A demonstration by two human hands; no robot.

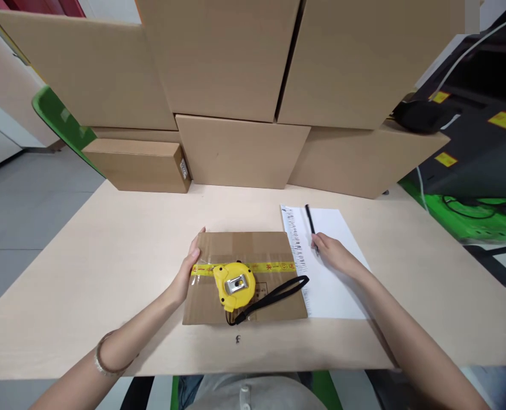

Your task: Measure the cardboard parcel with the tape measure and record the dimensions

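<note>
My left hand (189,266) grips the left side of a flat cardboard box (244,245), with the thumb at its top edge and the other fingers mostly hidden behind it. Across the box runs a strip of yellow tape (274,267) with red print. On top lies a yellow tape measure (234,286), its metal clip facing up and its black wrist strap (278,291) trailing to the right. My right hand (326,248) holds a black pen (309,218), tip down, over a white paper sheet (338,290) with writing along its left side. The box's right edge overlaps the sheet.
Large cardboard boxes (239,154) stand stacked along the back of the table (107,273). A smaller closed box (150,173) sits at the back left. Dark equipment with yellow labels (446,159) and cables is on the right. A small dark mark (238,339) shows near the front edge.
</note>
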